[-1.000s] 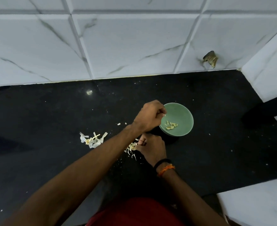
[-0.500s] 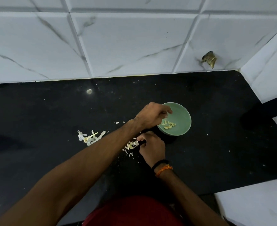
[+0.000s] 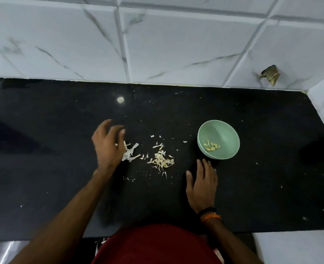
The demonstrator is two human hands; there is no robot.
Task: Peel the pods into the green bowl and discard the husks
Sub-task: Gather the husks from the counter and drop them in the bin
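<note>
2 bare hands are over a black desk (image 3: 271, 187) that runs along a white marble-tiled wall (image 3: 176, 44). On the left, the left hand (image 3: 107, 147) has its fingers spread and loosely bent above the desk, its grip wide and holding nothing; its fingertips are just beside a small cluster of pale white husks (image 3: 130, 154). The hand looks blurred, so I cannot tell whether it touches them. Further right lies a second, denser pile of yellowish husk shreds (image 3: 162, 161), with small flakes scattered around it.

On the right, the right hand (image 3: 202, 185) lies flat, palm down, fingers straight and together, its grip holding nothing. Its fingertips end just below the green bowl (image 3: 228, 134), close to its near rim; whether they touch the bowl cannot be told. A black band and an orange thread (image 3: 209, 216) circle that wrist.

In the green bowl, which stands upright on the desk to the right of both husk piles, a few peeled pale yellow pieces (image 3: 211, 146) lie toward its left inner side.

A red garment (image 3: 157, 244) fills the bottom centre.
</note>
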